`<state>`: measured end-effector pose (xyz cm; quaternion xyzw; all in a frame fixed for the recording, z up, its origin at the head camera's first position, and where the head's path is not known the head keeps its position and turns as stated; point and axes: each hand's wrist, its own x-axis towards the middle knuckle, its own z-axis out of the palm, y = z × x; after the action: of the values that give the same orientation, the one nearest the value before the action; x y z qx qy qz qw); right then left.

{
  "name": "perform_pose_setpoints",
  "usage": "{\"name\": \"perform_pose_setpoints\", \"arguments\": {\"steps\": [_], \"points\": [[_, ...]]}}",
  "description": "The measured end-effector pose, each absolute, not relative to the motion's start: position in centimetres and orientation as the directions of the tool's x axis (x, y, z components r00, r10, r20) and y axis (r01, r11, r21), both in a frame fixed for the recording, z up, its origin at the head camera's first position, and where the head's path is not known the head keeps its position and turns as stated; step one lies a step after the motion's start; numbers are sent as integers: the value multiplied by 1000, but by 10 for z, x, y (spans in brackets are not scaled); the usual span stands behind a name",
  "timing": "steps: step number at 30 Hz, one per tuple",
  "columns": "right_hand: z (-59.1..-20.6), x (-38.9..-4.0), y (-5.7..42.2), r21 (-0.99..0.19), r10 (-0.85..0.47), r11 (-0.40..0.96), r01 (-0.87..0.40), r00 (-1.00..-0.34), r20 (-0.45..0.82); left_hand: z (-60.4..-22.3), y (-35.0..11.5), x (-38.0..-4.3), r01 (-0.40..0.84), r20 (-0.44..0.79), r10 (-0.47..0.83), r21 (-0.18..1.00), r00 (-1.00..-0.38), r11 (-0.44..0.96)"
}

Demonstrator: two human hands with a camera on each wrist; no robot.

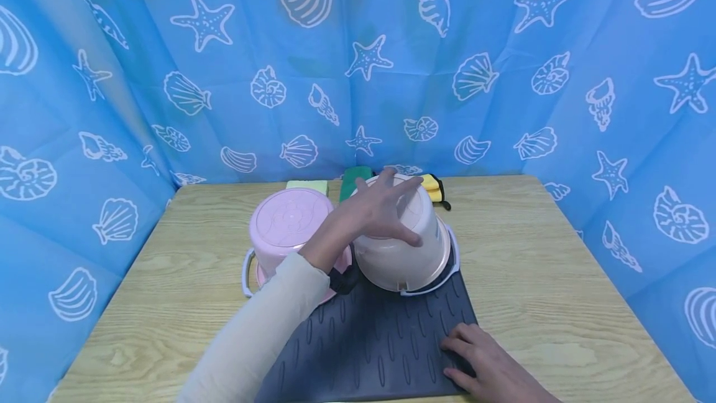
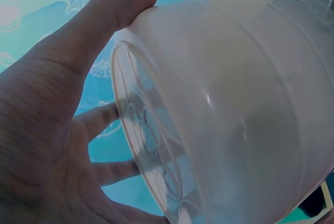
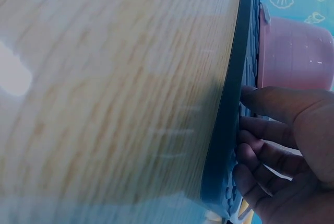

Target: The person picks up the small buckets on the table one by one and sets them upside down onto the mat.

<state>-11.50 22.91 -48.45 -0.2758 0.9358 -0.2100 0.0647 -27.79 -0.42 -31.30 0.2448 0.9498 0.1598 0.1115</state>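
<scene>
A whitish, cloudy plastic bucket (image 1: 394, 260) stands upside down on a dark ribbed mat (image 1: 386, 344). Over its upturned base my left hand (image 1: 377, 204) lies with spread fingers; in the left wrist view the thumb (image 2: 112, 18) touches the bucket's edge and the fingers reach across the base. To the left is a pink bucket (image 1: 288, 219), also bottom up, partly covered by my left forearm. At the mat's front right, my right hand (image 1: 481, 356) rests its fingertips on the mat's border, as the right wrist view also shows.
Behind the buckets lie a light green folded cloth (image 1: 307, 186), a dark green cloth (image 1: 353, 180) and a yellow cloth (image 1: 432, 186) with black trim. The wooden table (image 1: 548, 278) extends to both sides. A blue shell-print curtain (image 1: 358, 48) surrounds it.
</scene>
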Motion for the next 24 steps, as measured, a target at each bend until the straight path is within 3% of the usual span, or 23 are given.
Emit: {"name": "perform_pose_setpoints", "arguments": {"steps": [13, 24], "points": [[-489, -115, 232, -419, -572, 726, -545, -817, 72, -313, 6, -283, 393, -198, 472, 338, -859, 855], [-489, -117, 231, -432, -562, 739, -518, -826, 29, -313, 16, -284, 374, -233, 445, 292, -865, 880]]}}
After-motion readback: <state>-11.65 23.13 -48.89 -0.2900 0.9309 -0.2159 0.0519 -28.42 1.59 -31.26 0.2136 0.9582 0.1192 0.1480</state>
